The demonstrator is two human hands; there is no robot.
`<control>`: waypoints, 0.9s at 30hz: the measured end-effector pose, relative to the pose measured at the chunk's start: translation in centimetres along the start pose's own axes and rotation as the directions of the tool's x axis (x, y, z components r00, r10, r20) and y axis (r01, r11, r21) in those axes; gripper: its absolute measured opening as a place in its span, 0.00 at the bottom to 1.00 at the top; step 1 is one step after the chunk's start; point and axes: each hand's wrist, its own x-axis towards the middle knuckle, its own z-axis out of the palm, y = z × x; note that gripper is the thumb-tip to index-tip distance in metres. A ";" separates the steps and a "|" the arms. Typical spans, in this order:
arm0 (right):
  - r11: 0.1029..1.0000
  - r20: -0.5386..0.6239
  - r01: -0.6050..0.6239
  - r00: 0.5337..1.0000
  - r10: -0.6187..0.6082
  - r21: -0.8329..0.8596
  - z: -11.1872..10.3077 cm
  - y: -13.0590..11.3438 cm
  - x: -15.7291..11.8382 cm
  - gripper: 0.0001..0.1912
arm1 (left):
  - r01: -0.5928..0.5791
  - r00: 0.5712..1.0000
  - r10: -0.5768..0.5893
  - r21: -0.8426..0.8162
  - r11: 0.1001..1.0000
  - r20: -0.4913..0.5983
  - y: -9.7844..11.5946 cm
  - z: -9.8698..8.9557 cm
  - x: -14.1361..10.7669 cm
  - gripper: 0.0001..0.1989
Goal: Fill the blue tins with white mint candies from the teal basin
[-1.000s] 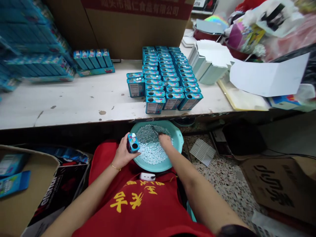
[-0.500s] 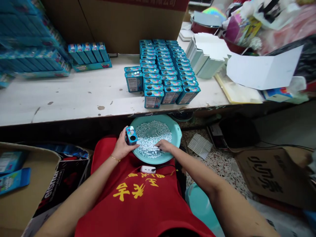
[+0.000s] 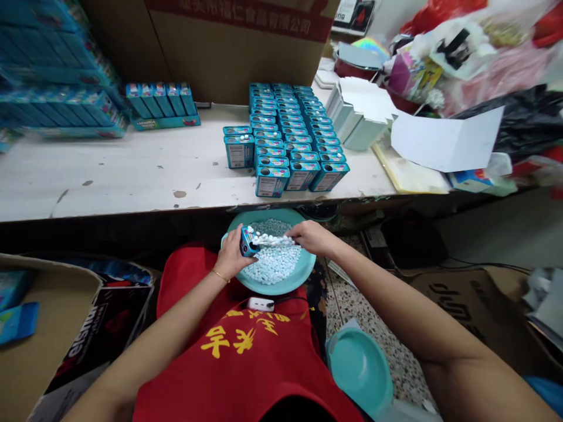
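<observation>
Left fingers point(image 3: 236, 234) grip a blue tin point(image 3: 248, 242); right fingers point(image 3: 299, 231) hold a scoop point(image 3: 270, 242) heaped with white pellets point(image 3: 277, 239).

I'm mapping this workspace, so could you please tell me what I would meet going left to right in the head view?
Open carton, tray of blue boxes, left hand holding a blue box, right hand, white folded sheet.
</observation>
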 end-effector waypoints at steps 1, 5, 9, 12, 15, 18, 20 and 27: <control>0.995 0.008 -0.013 1.000 0.013 -0.096 -0.5 -0.7 0.2 0.16 | -0.002 1.000 0.002 0.011 1.000 -0.002 0.1 0.2 0.1 0.51; 0.911 0.039 -0.086 0.993 0.111 -0.402 -1.3 -3.9 0.8 0.15 | -0.013 1.000 0.013 0.011 1.000 -0.004 0.2 0.8 0.5 0.52; 0.868 0.011 -0.071 0.996 0.088 -0.491 -1.6 -6.9 0.8 0.16 | -0.006 1.000 0.006 -0.015 1.000 -0.002 0.1 1.3 0.8 0.52; 0.869 -0.013 -0.063 0.998 0.065 -0.490 -2.3 -7.1 0.0 0.16 | -0.006 1.000 0.005 -0.042 0.999 -0.029 -0.1 1.2 0.7 0.50; 0.886 -0.017 -0.096 0.995 0.099 -0.454 -2.3 -4.1 -0.9 0.16 | -0.015 0.998 0.010 -0.079 0.997 -0.061 -0.3 0.5 0.4 0.49; 0.922 -0.021 -0.157 0.987 0.160 -0.353 0.2 0.5 -0.4 0.17 | -0.023 0.996 0.014 -0.104 0.994 -0.093 -0.7 -0.2 -0.1 0.48; 0.927 -0.025 -0.225 0.973 0.228 -0.301 3.7 2.8 0.9 0.18 | -0.018 0.993 0.005 -0.109 0.994 -0.116 -1.0 -0.4 -0.4 0.48; 0.961 0.117 -0.172 0.973 0.201 -0.218 15.4 2.9 4.7 0.14 | -0.006 0.990 -0.011 -0.117 0.993 -0.141 -1.7 -0.4 -0.8 0.49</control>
